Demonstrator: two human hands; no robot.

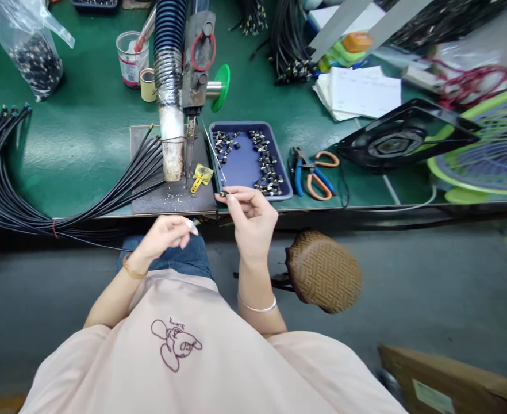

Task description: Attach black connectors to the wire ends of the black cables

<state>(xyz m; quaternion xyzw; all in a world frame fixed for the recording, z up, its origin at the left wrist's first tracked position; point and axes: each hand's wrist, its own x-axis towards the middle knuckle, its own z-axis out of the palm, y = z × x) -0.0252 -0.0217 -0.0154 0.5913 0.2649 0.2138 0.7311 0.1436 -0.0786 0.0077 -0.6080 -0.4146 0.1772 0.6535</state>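
Observation:
My left hand (167,237) is closed in front of the table edge, a white covering on one fingertip. It pinches a black cable (198,221), whose yellowish end shows just past the fingers. My right hand (253,221) is closed too, thumb and fingertips pinching a small dark connector (223,194) at the near left corner of the blue tray (241,164). Similar small connectors (267,158) lie in that tray. Left of it, a soldering iron (189,146) points down over a dark board (150,200), with solder wire (214,152) hanging beside it.
Bundled black cables (3,172) spread across the left side. A ribbed hose (171,63) hangs by the iron. Near the yellow tag (200,177) lies solder debris. Pliers (311,172), a black fan (402,138) and a green basket (490,149) are rightward. A stool (325,270) stands below.

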